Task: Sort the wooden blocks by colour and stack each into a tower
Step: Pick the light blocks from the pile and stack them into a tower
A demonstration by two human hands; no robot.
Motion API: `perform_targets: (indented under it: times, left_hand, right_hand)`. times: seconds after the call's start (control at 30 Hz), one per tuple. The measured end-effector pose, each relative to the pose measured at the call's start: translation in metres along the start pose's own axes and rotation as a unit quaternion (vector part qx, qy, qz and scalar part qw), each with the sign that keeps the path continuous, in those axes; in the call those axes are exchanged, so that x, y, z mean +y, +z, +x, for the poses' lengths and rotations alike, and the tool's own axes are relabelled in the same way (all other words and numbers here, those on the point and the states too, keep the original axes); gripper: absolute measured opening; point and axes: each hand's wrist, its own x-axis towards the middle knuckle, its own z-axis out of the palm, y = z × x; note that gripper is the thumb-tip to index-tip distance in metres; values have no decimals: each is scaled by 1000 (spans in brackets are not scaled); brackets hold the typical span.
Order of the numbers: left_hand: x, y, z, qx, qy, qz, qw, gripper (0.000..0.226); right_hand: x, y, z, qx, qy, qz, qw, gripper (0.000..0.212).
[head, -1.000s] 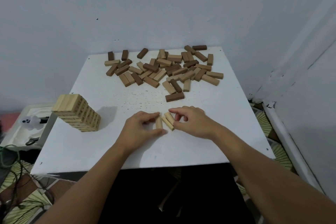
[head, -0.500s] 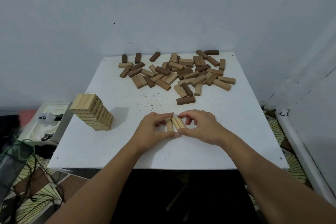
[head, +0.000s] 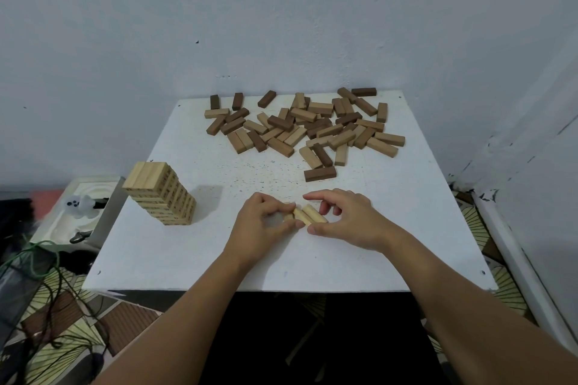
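Observation:
Three pale wooden blocks [head: 305, 215] lie side by side on the white table [head: 200, 247], near its front middle. My left hand [head: 261, 225] curls round their left side, thumb at the near ends. My right hand [head: 345, 220] cups their right side, index finger over the far ends and thumb at the near ends. A tower of pale blocks [head: 161, 194] stands at the table's left edge, several layers high. A loose heap of mid-brown and dark-brown blocks [head: 306, 128] covers the back of the table.
One dark block [head: 319, 173] lies apart, just behind my hands. The table stands in a corner, with walls behind and to the right. Left of the table a low white tray [head: 81, 212] holds a small pale figure. Cables [head: 40, 259] trail over the floor.
Both hands have stayed round the three pale blocks and pressed them closer together. The camera has shifted slightly; the tower and the heap have not moved.

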Motion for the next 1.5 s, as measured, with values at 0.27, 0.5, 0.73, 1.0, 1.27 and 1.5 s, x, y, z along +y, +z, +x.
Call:
perform_targets:
  times: [0.27, 0.5, 0.73, 1.0, 1.27, 1.5]
  left_hand:
    - [0, -3, -4, -9, 7, 7, 1000, 38]
    - [3, -12, 0, -43, -21, 4, 999, 65]
    - [7, -22, 4, -102, -39, 0, 994, 39]
    - [11, -19, 4, -92, -19, 14, 995, 58]
    - [25, -24, -3, -117, -41, 44, 991, 99]
    - [28, 3, -29, -14, -104, 156, 982, 89]
  right_hand:
    - [5, -7, 4, -72, 15, -3, 997, 63]
    - [11, -8, 9, -91, 11, -1, 996, 61]
    - [9, -7, 8, -69, -2, -7, 998, 53]
    - [5, -1, 4, -27, -8, -30, 999, 54]
    - [8, -6, 5, -56, 9, 15, 998, 66]
    - [10, -9, 8, -67, -2, 7, 998, 42]
